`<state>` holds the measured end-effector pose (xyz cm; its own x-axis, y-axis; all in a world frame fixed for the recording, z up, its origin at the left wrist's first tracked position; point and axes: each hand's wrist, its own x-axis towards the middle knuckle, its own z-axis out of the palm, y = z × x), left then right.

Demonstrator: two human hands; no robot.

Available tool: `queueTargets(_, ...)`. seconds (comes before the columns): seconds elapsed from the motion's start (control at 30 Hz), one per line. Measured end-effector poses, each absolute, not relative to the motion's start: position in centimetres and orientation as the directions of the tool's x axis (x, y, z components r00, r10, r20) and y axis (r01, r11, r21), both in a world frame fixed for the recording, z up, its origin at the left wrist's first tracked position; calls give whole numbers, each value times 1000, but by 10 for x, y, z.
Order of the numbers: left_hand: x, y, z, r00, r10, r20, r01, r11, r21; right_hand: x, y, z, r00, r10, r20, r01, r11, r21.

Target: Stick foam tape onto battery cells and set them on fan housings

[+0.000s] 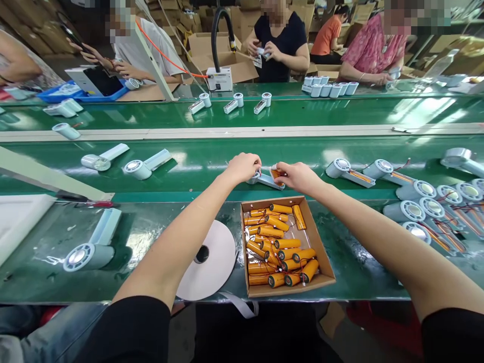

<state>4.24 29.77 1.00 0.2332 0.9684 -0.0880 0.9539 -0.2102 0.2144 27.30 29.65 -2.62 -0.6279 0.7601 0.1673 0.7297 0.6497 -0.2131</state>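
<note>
Both hands reach over the near green belt, just beyond the cardboard box. My left hand [245,167] is closed with its fingertips at the round head of a pale blue device [267,180]; thin red wire shows by the fingers. My right hand [293,176] pinches an orange cylindrical battery [277,174] above the device's open handle. Many more orange batteries [287,243] with thin wires lie in the shallow cardboard box [325,279] below my hands. A white roll of tape [217,259] lies flat to the left of the box, partly under my left forearm.
Pale blue devices sit on the belt at left [138,170] and right [339,168]. Several more crowd the right side [410,210]. One device [88,256] rests on the near table. A metal post [49,174] slants in at left. People work across the belts.
</note>
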Motion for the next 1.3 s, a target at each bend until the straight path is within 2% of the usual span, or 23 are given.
queueTargets(0.27,51,305,-5,172,985,-31,951,-158,267,255,299,-17,-667,745,-19,740,658,-138)
queueTargets(0.47,68,296,9,191,982,-4,942,-182,283,250,303,-16,-681,723,-120,732,668,-130)
queueTargets(0.57,52,245,19,238,969,65,921,-246,301,268,307,-15,-652,754,-84,757,640,-134)
queueTargets(0.7,-20,113,7,360,926,116,876,-378,299,312,298,-18,-506,861,62,847,509,-155)
queueTargets(0.73,-42,78,-1,409,911,58,870,-408,277,321,289,-18,-458,881,122,859,473,-195)
queueTargets(0.8,-79,17,-16,399,917,-31,900,-385,203,332,259,-16,-346,894,283,826,434,-361)
queueTargets(0.9,-102,-35,-29,359,931,-60,929,-350,122,323,188,-6,-212,877,431,563,470,-680)
queueTargets(0.97,-95,-43,-25,361,932,32,923,-362,132,303,131,1,-240,892,384,336,447,-829)
queueTargets(1.03,-78,-38,-14,340,912,229,912,-380,158,281,79,5,-377,893,247,125,313,-941)
queueTargets(1.1,-59,-29,-4,284,849,445,905,-391,168,259,38,6,-587,805,88,50,145,-988)
queueTargets(1.17,-44,-19,0,244,782,574,894,-411,181,243,12,5,-737,675,-35,118,78,-990)
queueTargets(1.23,-36,-11,-4,195,766,613,873,-420,248,233,-3,4,-809,582,-76,205,158,-966)
queueTargets(1.3,-34,-4,-15,66,819,570,808,-378,451,232,-9,2,-872,486,-56,255,354,-900)
